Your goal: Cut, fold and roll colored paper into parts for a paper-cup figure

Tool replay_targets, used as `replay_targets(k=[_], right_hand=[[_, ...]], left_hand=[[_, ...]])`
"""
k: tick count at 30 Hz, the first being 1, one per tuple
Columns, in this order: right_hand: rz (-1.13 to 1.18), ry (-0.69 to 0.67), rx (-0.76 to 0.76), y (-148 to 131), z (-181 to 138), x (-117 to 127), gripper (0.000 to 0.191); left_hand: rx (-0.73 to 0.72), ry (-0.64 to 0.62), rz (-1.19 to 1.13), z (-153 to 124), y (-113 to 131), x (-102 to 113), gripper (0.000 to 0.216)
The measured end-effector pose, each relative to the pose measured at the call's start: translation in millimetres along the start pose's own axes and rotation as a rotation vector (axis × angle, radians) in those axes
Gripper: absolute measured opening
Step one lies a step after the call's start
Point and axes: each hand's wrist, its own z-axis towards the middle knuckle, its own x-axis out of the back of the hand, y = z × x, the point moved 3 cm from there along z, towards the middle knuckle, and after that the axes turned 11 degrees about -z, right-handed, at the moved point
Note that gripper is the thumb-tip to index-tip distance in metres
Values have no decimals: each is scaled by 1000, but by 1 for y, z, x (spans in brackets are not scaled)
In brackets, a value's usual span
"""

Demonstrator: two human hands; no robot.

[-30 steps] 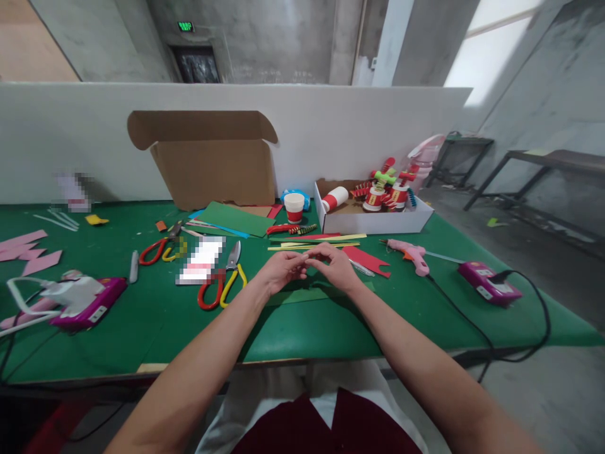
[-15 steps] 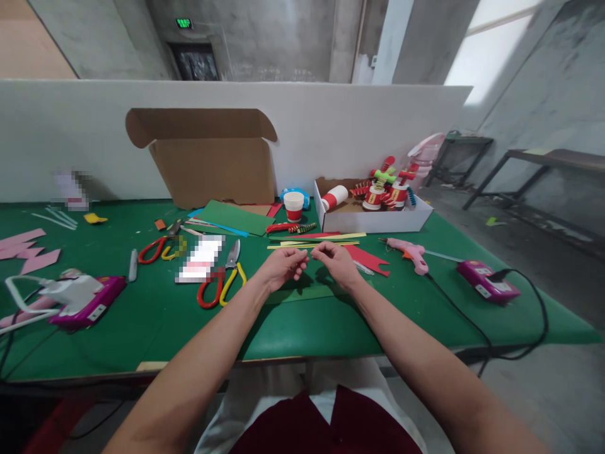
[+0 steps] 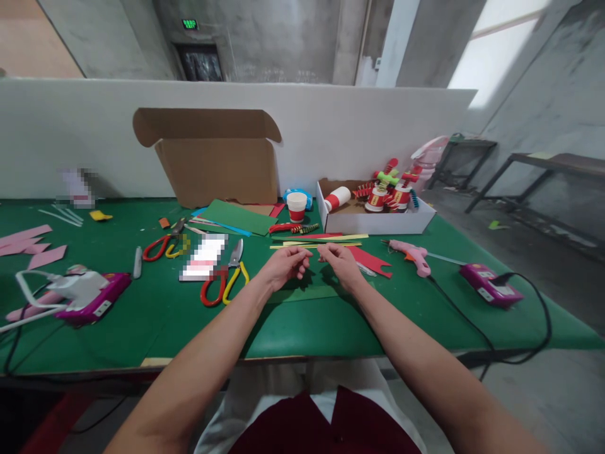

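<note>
My left hand (image 3: 287,265) hovers over the green tabletop with its thumb and fingertips pinched together. Whatever it may hold is too small to make out. Just to its right, my right hand (image 3: 341,263) is also closed in a pinch, its fingertips a short gap from the left ones; what lies between them does not show clearly. Beneath both hands lies a flat green paper strip (image 3: 302,294). Thin yellow paper strips (image 3: 326,244) rest just beyond the fingertips. A notched red paper piece (image 3: 371,260) lies beside my right hand.
Scissors (image 3: 235,252) with red and yellow handles lie left. A pink glue gun (image 3: 412,253) and a purple power strip (image 3: 489,284) are on the right. Behind stand a red-and-white paper cup (image 3: 297,208) and a white box (image 3: 378,222) holding paper-cup figures. Green paper (image 3: 236,215) lies back left.
My hands have drawn slightly apart, widening the gap between the fingertips. The whole view has shifted a little; the things on the table have stayed put.
</note>
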Motion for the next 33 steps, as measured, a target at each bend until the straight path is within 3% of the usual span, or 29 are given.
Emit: replay_targets(k=[4, 8, 13, 17, 23, 28, 33], right_hand=[[10, 3, 9, 1, 1, -1, 30], [-32, -11, -3, 3, 2, -1, 31], [-120, -7, -28, 5, 1, 1, 37], [-116, 17, -43, 8, 2, 1, 38], [-151, 2, -29, 11, 3, 1, 34], [-209, 43, 75, 4, 0, 3, 25], [-183, -45, 208, -8, -7, -8, 22]], left_hand=[[-93, 11, 214, 2, 1, 5, 21], [-210, -26, 513, 2, 2, 7, 3], [-279, -120, 793, 0, -1, 2, 13], [-288, -152, 878, -3, -4, -4, 15], [-257, -100, 781, -3, -6, -7, 17], [-166, -3, 517, 2, -1, 4, 7], [-36, 23, 128, 3, 1, 10, 33]])
